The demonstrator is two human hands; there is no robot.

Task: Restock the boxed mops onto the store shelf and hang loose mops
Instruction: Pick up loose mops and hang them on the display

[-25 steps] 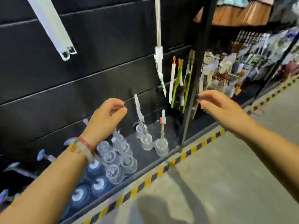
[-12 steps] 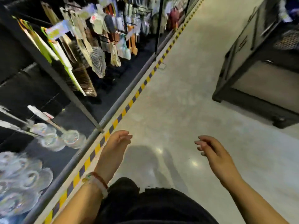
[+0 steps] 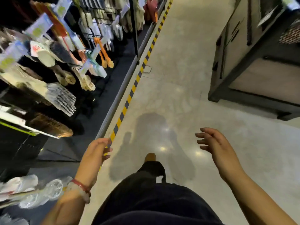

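Writing: I read none. The card labels [image 3: 37,30] on the hanging goods at upper left carry a yellow-green patch, but motion blur leaves the print illegible.

Task thing: I cannot make out any boxed mop or loose mop for certain here. The nearest candidates are the hanging brushes [image 3: 62,99] and broom-like heads on the shelf rack [image 3: 134,26] along the left, but blur stops me from calling any of them a mop.

Hands: my left hand [image 3: 95,153] hangs over the yellow-and-black floor tape [image 3: 129,96], fingers loosely curled, holding nothing. A red and pale bracelet [image 3: 80,188] sits at that wrist. My right hand [image 3: 214,146] is out over the bare floor [image 3: 178,62], fingers spread and slightly bent, also holding nothing. The two hands are well apart.

Surroundings: the view looks down an aisle. Orange-handled tools [image 3: 103,54] hang further along the rack. Clear plastic-wrapped items [image 3: 42,190] lie low at the bottom left, beside my left forearm. A dark-framed display unit [image 3: 243,67] with pale panels stands on the right side of the aisle. Dark clothing [image 3: 154,200] fills the bottom centre, with a shoe tip [image 3: 150,156] just ahead of it. A shadow falls on the floor between the hands.
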